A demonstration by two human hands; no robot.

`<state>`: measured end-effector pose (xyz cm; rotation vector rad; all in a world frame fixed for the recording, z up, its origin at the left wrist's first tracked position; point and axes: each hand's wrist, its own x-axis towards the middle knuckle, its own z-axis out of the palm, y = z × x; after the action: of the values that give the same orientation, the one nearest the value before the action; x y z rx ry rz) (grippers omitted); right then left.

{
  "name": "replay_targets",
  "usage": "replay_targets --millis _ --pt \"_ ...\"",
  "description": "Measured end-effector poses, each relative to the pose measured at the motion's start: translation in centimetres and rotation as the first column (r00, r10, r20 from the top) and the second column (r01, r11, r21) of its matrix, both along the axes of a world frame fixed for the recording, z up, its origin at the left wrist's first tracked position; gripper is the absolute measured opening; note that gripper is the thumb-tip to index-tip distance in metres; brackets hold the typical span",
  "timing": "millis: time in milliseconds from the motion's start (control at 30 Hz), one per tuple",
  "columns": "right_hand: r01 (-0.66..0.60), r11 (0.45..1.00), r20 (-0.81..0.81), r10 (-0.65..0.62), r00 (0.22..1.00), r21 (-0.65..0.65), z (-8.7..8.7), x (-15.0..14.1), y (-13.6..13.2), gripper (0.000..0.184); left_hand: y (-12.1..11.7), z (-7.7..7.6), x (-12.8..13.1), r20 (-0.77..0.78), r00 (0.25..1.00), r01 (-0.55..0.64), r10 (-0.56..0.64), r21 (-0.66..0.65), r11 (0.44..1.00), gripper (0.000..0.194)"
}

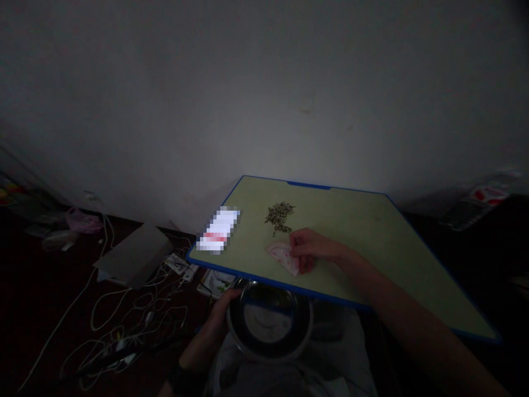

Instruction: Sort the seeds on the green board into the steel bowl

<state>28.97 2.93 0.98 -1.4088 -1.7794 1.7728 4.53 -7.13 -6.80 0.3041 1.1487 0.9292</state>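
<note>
On the pale green board (pixel 351 220) lies a loose cluster of small dark seed-like grains (pixel 280 214). My right hand (pixel 308 251) is closed, just nearer to me than the grains. From its fingers sticks out a pale pinkish, fan-shaped cloth (pixel 285 256) with a scalloped edge, resting on the board. Below the board's near edge, a shiny metal bowl (pixel 268 320) sits at my lap. Its inside shows no contents that I can make out. My left hand (pixel 221 311) grips the bowl's left rim; most of those fingers are hidden.
A lit phone (pixel 219 230), blurred out, lies at the board's left side. Down on the left are a grey box (pixel 132 253), tangled white cables (pixel 119 342) and a pink plastic bag (pixel 84 220). A pale wall (pixel 264 99) stands behind the board.
</note>
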Motion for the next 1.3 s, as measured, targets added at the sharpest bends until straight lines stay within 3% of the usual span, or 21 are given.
replay_targets --millis 200,333,433,567,767,867,1067,1300 --pt "0.03 1.0 0.095 -0.031 0.995 0.006 1.2 3.7 1.0 0.015 0.3 0.3 0.0 0.039 0.999 0.032 -0.031 -0.016 0.999 0.019" --pt "0.01 1.0 0.05 -0.01 0.999 0.002 2.0 4.9 0.9 0.016 0.1 0.4 0.1 0.082 0.996 0.034 -0.033 -0.004 0.999 0.019" --pt "-0.011 1.0 -0.019 0.011 1.0 -0.003 1.8 4.1 0.7 0.019 0.4 0.0 0.2 0.059 0.998 0.017 -0.014 -0.058 0.998 0.017" --pt "0.059 0.998 -0.084 -0.06 0.995 -0.005 0.7 1.8 0.5 0.021 0.7 -0.4 0.0 -0.008 1.0 -0.029 0.028 -0.063 0.998 0.013" --pt "0.085 0.995 -0.017 -0.086 0.996 -0.047 0.3 0.8 0.6 0.022 0.1 0.5 0.2 -0.006 1.0 0.016 -0.016 -0.048 0.999 0.019" --pt "0.069 0.995 0.039 -0.066 0.997 -0.075 0.7 2.0 0.8 0.021 0.0 0.7 0.2 -0.014 1.0 0.017 -0.017 0.015 1.0 0.017" --pt "0.049 0.993 0.065 -0.042 0.997 -0.11 1.3 5.0 1.5 0.021 0.1 0.7 0.0 -0.029 1.0 -0.009 0.009 -0.023 1.0 0.016" --pt "0.079 0.989 0.079 -0.07 0.994 -0.124 0.7 7.9 2.6 0.017 -0.1 0.5 -0.1 -0.027 1.0 0.014 -0.014 -0.005 1.0 0.016"
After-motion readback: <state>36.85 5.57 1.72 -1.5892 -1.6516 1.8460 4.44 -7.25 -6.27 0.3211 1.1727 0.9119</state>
